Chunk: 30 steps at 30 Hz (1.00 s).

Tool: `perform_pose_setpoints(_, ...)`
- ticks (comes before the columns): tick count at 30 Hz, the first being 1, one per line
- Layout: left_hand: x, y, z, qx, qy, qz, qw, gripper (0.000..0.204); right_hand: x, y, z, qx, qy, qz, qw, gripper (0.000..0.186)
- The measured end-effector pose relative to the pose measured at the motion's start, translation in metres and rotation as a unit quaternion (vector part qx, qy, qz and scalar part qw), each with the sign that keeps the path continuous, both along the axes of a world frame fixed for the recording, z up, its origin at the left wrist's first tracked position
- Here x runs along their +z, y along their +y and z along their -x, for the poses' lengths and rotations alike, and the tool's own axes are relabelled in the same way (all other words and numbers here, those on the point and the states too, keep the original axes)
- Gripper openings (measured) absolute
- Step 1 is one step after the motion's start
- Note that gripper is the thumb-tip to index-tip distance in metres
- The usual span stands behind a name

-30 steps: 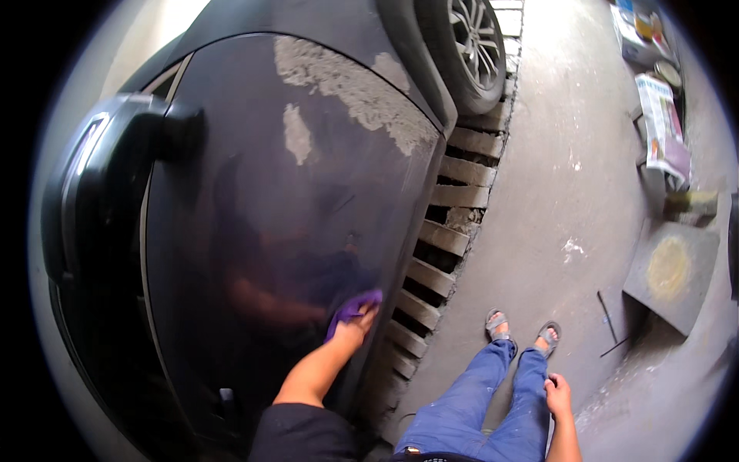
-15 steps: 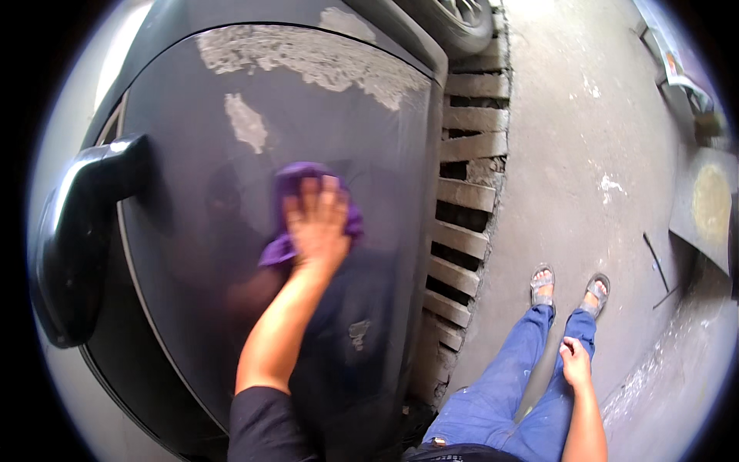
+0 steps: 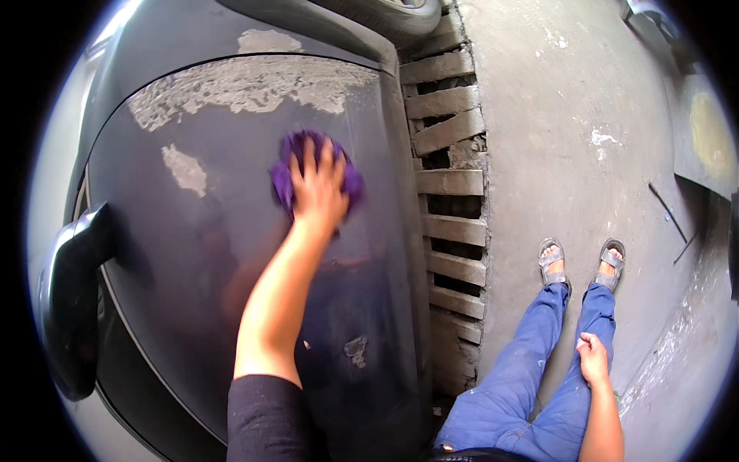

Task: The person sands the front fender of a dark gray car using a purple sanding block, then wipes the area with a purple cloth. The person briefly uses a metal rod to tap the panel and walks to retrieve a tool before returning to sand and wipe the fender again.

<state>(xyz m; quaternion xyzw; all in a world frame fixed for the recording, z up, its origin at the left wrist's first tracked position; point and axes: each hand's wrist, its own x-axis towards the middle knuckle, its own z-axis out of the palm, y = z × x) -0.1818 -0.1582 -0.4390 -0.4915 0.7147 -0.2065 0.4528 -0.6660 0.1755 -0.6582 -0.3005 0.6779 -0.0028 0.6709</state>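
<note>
My left hand [image 3: 317, 189] presses a bunched purple cloth [image 3: 350, 181] against the dark grey car door [image 3: 231, 231], its fingers spread over the folds. Above and left of the cloth, the paint gives way to a rough pale band [image 3: 254, 83] along the door's far edge and a smaller pale patch [image 3: 185, 170]. A chipped spot [image 3: 356, 351] shows nearer to me. Down beside my blue trouser leg hangs my right hand [image 3: 593, 360], fingers curled in; whether a small pale thing sits in them I cannot make out.
A black side mirror [image 3: 73, 300] juts out at the left. A tyre [image 3: 392, 17] stands at the top. Slatted concrete drain covers [image 3: 454, 229] with gaps run between the car and the grey floor [image 3: 554, 154] under my sandals. A thin black rod [image 3: 667, 212] lies at the right.
My left hand has slid the purple cloth across the door toward the rough pale band and away from the mirror. The view has shifted. My right hand stays by my leg.
</note>
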Motion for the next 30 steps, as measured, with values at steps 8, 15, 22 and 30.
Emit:
perform_pose_setpoints(8, -0.081, 0.170, 0.008, 0.002, -0.056, -0.233, 0.971, 0.055, -0.013, 0.025, 0.017, -0.058, -0.057, -0.027, 0.996, 0.037)
perform_pose_setpoints(15, -0.057, 0.201, -0.026, 0.060, 0.002, -0.402, 0.914, 0.056, -0.015, 0.009, 0.026, -0.094, -0.053, -0.004, 0.994, 0.033)
perform_pose_setpoints(22, -0.101, -0.136, -0.007, 0.007, -0.041, -0.059, 0.997, 0.062, -0.026, -0.014, -0.001, -0.129, -0.031, -0.024, 0.991, 0.037)
perform_pose_setpoints(30, -0.133, 0.141, 0.023, -0.045, -0.211, -0.415, 0.884, 0.055, -0.038, -0.022, -0.030, -0.236, -0.043, -0.129, 0.962, 0.035)
